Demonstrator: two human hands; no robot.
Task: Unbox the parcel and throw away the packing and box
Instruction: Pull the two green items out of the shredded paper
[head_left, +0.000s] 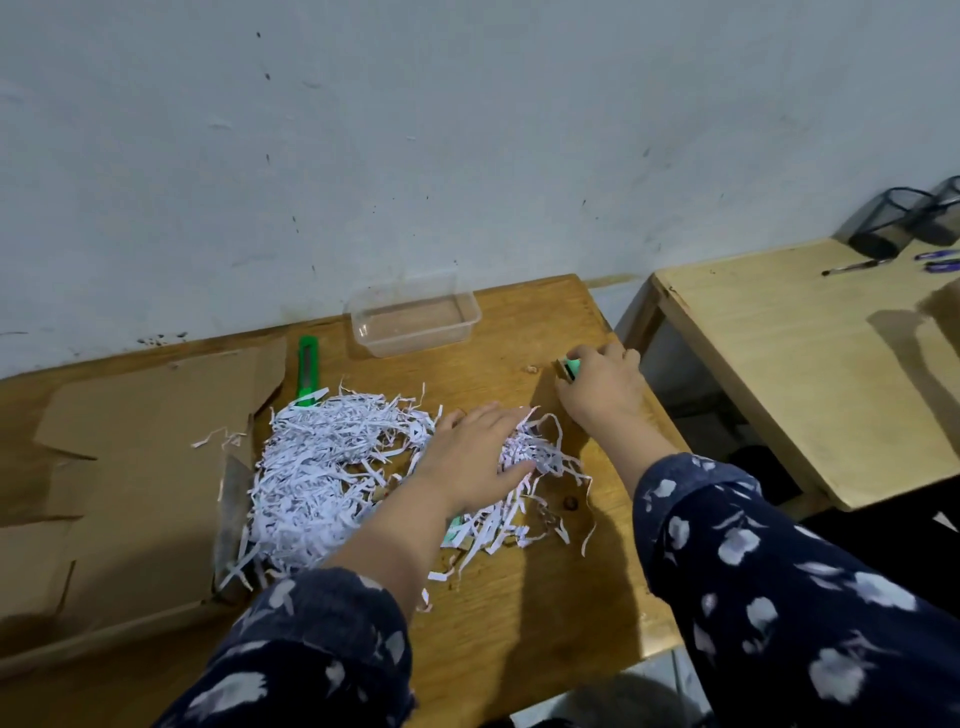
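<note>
A heap of white shredded paper packing (332, 462) lies spread on the brown wooden table (519, 613). My left hand (475, 457) rests flat on the heap's right part, fingers apart. My right hand (602, 387) is near the table's right edge, closed around a small green and brown item (567, 369). Left of the heap lies the flattened cardboard box (135, 467). A second small green item (457, 532) peeks out from under the shreds below my left wrist.
A green utility knife (307, 371) lies by the wall beside the box. An empty clear plastic tub (413, 317) stands at the back. A lighter wooden table (810, 364) stands to the right across a gap, with dark pen holders (893, 221) and pens.
</note>
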